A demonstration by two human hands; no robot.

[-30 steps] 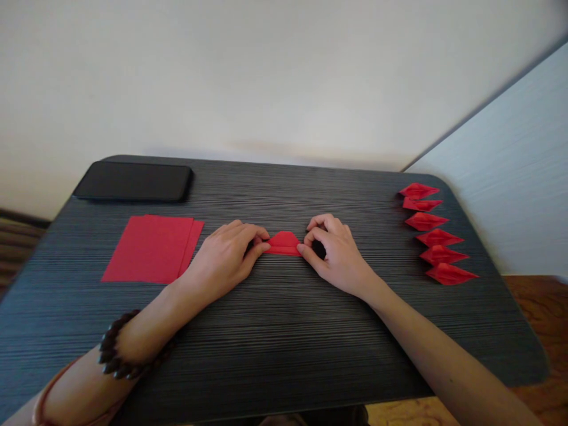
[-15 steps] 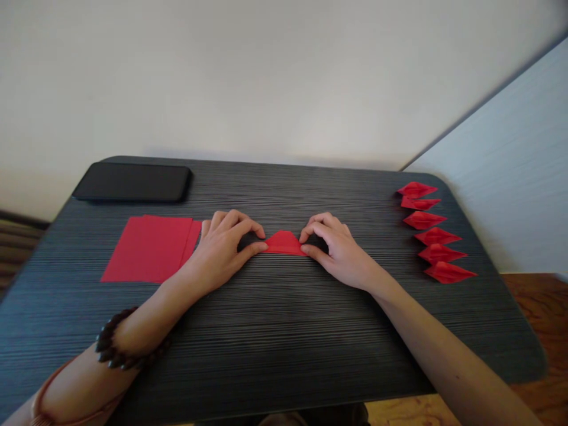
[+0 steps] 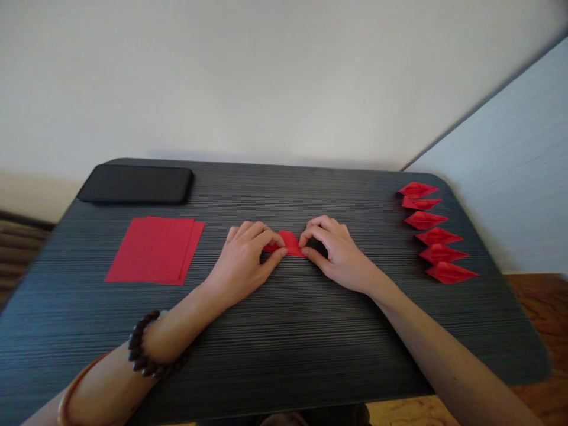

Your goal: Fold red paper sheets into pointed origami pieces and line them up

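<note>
One table carries six folded red papers in a row along its right edge. Two hands, one left hand and one right hand, share a single red paper mid-table. Toward the left edge lie at least two flat red sheets, the exact number hidden. One black phone occupies the far left corner.

Soft, dim light; wall brightest; edges blurred.
</note>
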